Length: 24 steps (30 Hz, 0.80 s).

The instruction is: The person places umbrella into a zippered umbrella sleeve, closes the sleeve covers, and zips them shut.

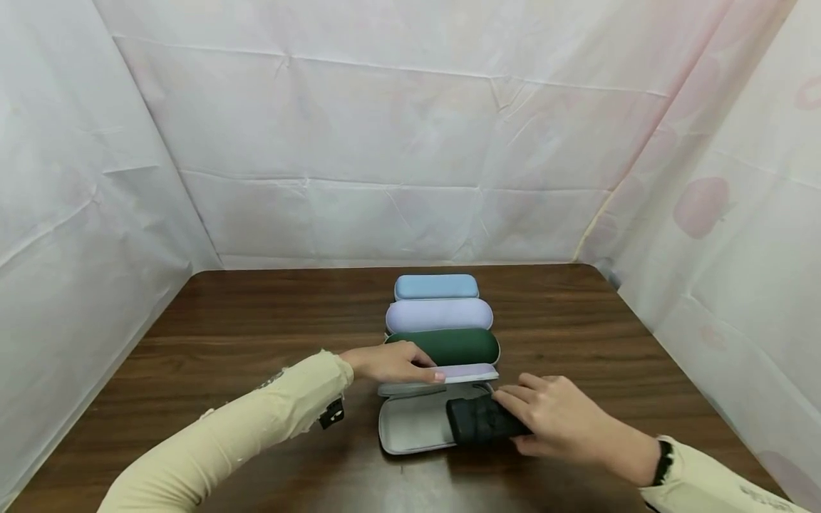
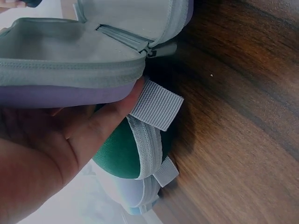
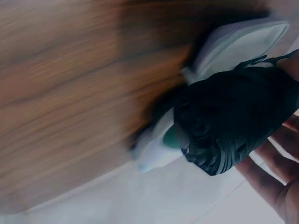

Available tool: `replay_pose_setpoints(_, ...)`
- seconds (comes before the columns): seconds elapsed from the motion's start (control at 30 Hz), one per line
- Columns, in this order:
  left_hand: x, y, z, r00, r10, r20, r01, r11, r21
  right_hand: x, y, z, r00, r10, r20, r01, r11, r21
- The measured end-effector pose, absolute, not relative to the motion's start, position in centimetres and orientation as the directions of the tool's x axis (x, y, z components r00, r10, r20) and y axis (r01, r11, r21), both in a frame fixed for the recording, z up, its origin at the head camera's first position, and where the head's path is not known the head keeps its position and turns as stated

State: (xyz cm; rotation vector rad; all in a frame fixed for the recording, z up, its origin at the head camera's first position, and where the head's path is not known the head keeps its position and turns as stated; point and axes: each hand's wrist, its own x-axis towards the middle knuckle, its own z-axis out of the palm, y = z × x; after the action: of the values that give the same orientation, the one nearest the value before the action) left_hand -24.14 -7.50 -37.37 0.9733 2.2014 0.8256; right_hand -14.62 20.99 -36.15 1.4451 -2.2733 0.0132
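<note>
A purple zip case (image 1: 413, 425) with a grey lining lies open on the table, its lid raised on the far side. My left hand (image 1: 393, 362) holds that lid by its edge, thumb on top; in the left wrist view the fingers (image 2: 100, 121) sit against the purple outside. My right hand (image 1: 564, 420) grips a black folded umbrella (image 1: 477, 419), whose left end is over the right part of the case's tray. In the right wrist view the umbrella's gathered fabric (image 3: 233, 116) shows, while its far end is hidden by the hand.
Behind the open case stand a green case (image 1: 455, 345), a lavender case (image 1: 439, 315) and a light blue case (image 1: 436, 286), closed and in a row. The dark wooden table (image 1: 256, 320) is bordered by white sheeting (image 1: 385, 128) at the back and sides.
</note>
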Motion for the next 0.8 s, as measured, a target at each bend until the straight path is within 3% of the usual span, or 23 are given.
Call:
replay_pose_setpoints(0.3,-23.9,-7.3,-37.0,-0.568,0.784,-0.249,0.424,0.539,0.728,-14.1,16.2,-37.0,-0.332,-0.890,0.314,-0.807,0.440,0.395)
replay_pose_setpoints(0.8,-23.3,-6.9,-37.0,-0.576,0.780,-0.243,0.418,0.537,0.733,-13.9,12.8,-39.6,-0.401,-0.860,0.316,-0.772,0.503,0.389)
